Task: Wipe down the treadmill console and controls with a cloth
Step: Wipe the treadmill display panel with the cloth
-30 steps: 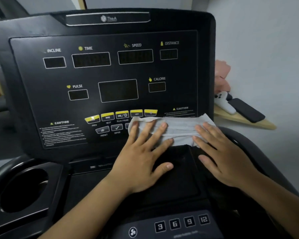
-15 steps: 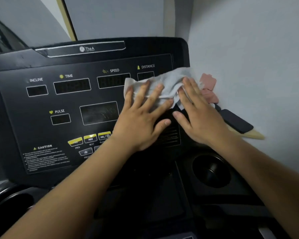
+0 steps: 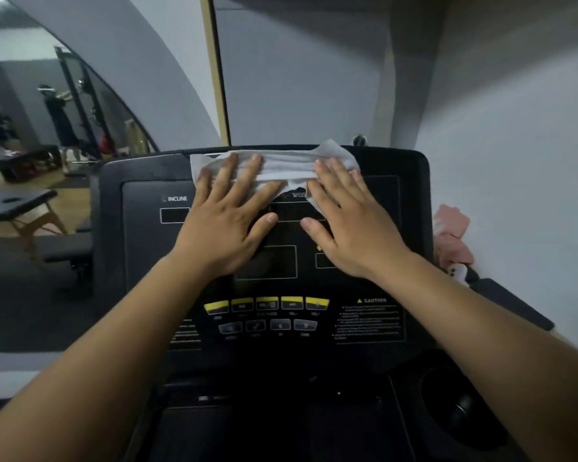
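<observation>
The black treadmill console [image 3: 141, 248] fills the middle of the head view. A white cloth [image 3: 282, 163] lies stretched along its top edge, above the INCLINE and SPEED labels. My left hand [image 3: 224, 218] presses flat on the cloth's left half with fingers spread. My right hand [image 3: 351, 221] presses flat on its right half. Both palms cover the upper display windows. Below my wrists sit a row of yellow buttons [image 3: 267, 303] and a row of grey buttons [image 3: 267, 326], uncovered.
A round cup holder [image 3: 461, 408] sits at the console's lower right. On a shelf to the right lie a pink object [image 3: 452, 228], a white controller [image 3: 457, 271] and a black phone [image 3: 511, 305]. The wall stands close behind. A folding table [image 3: 17, 201] stands at far left.
Both hands slid the cloth from the console's bottom edge up the right side, then to the top edge and leftward. The view tilted upward.
</observation>
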The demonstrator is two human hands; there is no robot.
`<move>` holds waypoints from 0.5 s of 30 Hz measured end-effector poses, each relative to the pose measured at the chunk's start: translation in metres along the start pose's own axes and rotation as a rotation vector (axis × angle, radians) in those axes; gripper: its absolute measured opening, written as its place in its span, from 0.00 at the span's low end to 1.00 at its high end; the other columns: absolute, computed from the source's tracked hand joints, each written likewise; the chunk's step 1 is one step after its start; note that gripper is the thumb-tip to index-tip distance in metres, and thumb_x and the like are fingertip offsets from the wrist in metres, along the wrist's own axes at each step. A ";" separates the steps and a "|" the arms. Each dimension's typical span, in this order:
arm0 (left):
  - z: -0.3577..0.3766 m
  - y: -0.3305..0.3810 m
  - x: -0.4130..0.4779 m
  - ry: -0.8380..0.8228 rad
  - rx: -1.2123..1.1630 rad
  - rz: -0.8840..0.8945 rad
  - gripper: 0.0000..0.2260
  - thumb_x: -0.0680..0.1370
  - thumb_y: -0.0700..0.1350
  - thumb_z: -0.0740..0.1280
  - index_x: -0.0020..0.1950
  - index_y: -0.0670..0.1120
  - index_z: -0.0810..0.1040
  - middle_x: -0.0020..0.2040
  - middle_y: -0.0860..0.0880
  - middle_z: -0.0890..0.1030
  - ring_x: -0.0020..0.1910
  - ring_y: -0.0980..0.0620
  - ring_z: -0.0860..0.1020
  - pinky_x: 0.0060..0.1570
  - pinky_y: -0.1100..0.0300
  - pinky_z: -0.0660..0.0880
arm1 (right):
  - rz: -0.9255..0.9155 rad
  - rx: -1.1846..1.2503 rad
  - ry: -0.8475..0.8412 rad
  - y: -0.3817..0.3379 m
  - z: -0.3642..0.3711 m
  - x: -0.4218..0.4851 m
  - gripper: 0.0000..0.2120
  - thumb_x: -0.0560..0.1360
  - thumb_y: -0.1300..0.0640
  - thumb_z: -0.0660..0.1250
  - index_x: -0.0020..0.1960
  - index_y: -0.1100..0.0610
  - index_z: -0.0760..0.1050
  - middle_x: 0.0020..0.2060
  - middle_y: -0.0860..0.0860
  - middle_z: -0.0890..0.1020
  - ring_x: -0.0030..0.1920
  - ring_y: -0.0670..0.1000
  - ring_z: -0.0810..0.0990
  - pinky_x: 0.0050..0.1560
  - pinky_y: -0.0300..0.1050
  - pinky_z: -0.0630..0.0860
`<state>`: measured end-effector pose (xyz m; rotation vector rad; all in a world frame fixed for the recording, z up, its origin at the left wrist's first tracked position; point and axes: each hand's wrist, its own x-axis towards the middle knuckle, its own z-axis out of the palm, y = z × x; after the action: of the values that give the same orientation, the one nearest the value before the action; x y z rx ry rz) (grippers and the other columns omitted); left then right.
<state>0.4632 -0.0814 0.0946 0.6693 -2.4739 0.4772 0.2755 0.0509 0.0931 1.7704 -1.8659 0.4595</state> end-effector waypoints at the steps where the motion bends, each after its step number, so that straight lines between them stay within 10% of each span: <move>1: -0.002 -0.013 -0.007 -0.004 0.002 -0.021 0.27 0.81 0.63 0.42 0.80 0.58 0.54 0.82 0.50 0.47 0.80 0.43 0.41 0.76 0.39 0.41 | -0.023 0.004 -0.010 -0.011 0.001 0.007 0.33 0.81 0.38 0.44 0.79 0.57 0.53 0.80 0.53 0.48 0.79 0.52 0.41 0.77 0.51 0.38; 15: 0.003 -0.095 -0.150 -0.060 -0.214 -0.333 0.29 0.81 0.62 0.44 0.81 0.54 0.52 0.82 0.51 0.45 0.80 0.46 0.39 0.76 0.45 0.41 | -0.234 0.003 -0.048 -0.163 0.048 0.074 0.34 0.80 0.39 0.46 0.77 0.61 0.58 0.79 0.58 0.54 0.79 0.57 0.48 0.78 0.54 0.42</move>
<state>0.6244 -0.1057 0.0252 0.9912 -2.3585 0.0656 0.4296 -0.0511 0.0794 1.9868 -1.6614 0.3339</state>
